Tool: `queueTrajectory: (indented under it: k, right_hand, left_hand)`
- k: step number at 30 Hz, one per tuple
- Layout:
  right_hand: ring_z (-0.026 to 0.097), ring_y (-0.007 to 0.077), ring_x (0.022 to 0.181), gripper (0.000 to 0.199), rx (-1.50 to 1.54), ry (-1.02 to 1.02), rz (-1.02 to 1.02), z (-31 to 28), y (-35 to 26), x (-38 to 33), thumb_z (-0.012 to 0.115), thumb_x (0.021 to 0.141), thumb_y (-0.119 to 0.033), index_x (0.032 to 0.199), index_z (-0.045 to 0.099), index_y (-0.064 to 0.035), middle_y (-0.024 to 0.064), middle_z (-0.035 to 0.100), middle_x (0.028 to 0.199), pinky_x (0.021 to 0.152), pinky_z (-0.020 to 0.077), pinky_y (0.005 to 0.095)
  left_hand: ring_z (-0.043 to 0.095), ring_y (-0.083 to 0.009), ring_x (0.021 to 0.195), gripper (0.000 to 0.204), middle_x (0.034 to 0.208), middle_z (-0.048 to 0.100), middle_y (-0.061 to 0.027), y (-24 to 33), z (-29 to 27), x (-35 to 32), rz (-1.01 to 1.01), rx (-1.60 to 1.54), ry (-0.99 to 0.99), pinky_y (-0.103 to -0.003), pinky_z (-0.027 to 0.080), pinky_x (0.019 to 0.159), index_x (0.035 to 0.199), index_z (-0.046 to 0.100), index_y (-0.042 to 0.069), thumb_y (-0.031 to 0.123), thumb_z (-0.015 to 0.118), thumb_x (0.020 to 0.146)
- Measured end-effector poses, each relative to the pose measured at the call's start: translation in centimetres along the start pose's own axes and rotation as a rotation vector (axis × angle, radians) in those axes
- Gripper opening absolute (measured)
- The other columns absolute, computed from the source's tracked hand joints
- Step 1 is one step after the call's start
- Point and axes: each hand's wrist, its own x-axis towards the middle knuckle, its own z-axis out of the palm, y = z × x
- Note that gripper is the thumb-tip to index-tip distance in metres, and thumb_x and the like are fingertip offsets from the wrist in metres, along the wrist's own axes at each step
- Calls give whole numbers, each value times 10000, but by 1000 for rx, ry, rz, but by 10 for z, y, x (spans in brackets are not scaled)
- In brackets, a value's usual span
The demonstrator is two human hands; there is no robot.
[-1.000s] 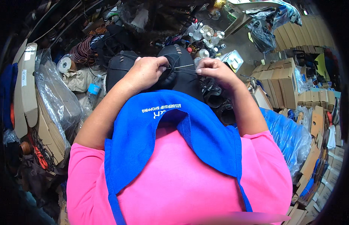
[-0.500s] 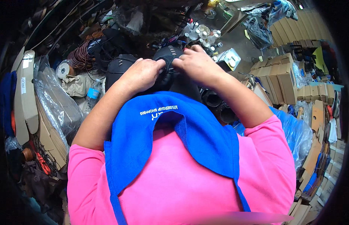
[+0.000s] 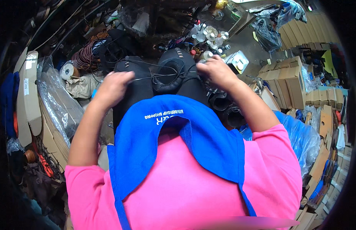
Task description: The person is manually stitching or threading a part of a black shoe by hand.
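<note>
A black, shoe-like piece with a padded rim round its opening rests on my right thigh, near the knee. Thin dark thread runs out from it to both sides. My left hand is closed, pinching the thread to the left of the piece. On the other side my right hand is also closed, with thread stretching from its fingertips. Loose loops of thread lie over the black trousers and the piece. Whether a needle is in either hand is too small to tell.
White bottles and a square tin stand on the floor ahead. Dark hollow pieces lie by my right leg. Cardboard boxes are stacked to the right. A thread spool and plastic-wrapped cardboard are at the left.
My hands were close together over the black piece and have moved apart, left hand to the left and right hand to the right. The thread now stretches between them across the piece.
</note>
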Motion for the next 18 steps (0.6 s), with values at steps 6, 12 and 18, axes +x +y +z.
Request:
queueTrajectory:
  k: [6, 12, 18]
  right_hand:
    - [601, 113, 738, 175, 1183, 226, 494, -19, 25, -14, 662, 834, -200, 878, 618, -36, 17, 636, 789, 691, 460, 242]
    - [558, 144, 797, 185, 2150, 532, 191, -24, -47, 51, 590, 895, -253, 974, 545, -93, 54, 588, 855, 795, 436, 321]
    - [522, 123, 705, 185, 1416, 77, 69, -29, -45, 14, 531, 927, -240, 945, 568, -60, 30, 563, 790, 730, 434, 279]
  left_hand:
    - [506, -80, 675, 78, 737, 574, 6, -33, -33, -53, -408, -800, 318, -219, 386, 618, 881, 593, 13, 86, 590, 856]
    - [523, -109, 693, 152, 787, 577, -58, 58, -59, 21, -29, -1545, 508, -218, 428, 683, 886, 568, 19, 170, 572, 902]
    - [538, -173, 674, 160, 763, 555, -78, 48, -65, -1, 56, -1051, 26, -312, 461, 642, 855, 536, 27, 180, 576, 880]
